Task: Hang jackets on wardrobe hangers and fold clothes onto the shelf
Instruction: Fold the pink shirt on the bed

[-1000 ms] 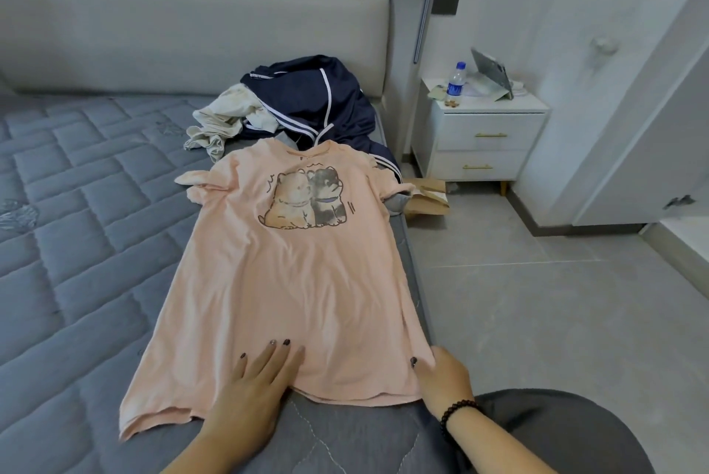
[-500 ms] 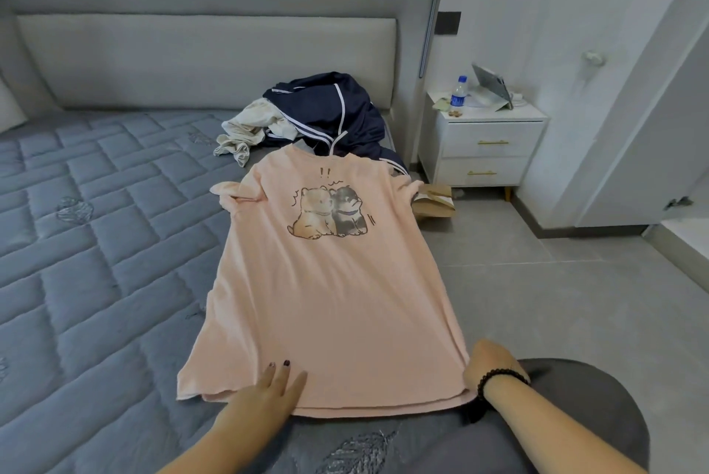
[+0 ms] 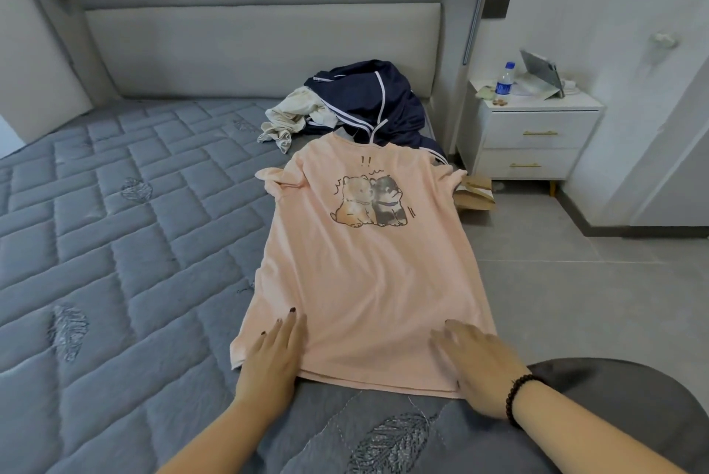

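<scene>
A pink T-shirt (image 3: pixel 368 274) with two cartoon dogs on its chest lies flat, front up, along the right edge of the grey quilted mattress (image 3: pixel 126 243). My left hand (image 3: pixel 274 354) rests flat on the shirt's lower left hem with straight fingers. My right hand (image 3: pixel 479 366), a dark bead bracelet on its wrist, lies flat on the lower right hem. Behind the shirt's collar a navy jacket (image 3: pixel 372 101) with white stripes is heaped by the headboard, and a crumpled cream garment (image 3: pixel 291 117) lies to its left.
A white bedside cabinet (image 3: pixel 533 136) stands right of the bed with a water bottle (image 3: pixel 504 79) and a propped tablet (image 3: pixel 543 70) on top. A brown paper bag (image 3: pixel 475 193) lies on the grey tiled floor beside the bed. The padded headboard (image 3: pixel 261 47) closes off the far side.
My right hand has moved from gripping the shirt's right edge to lying flat on the lower hem. The lower left corner of the shirt now lies narrower and smoother. The view has tilted up.
</scene>
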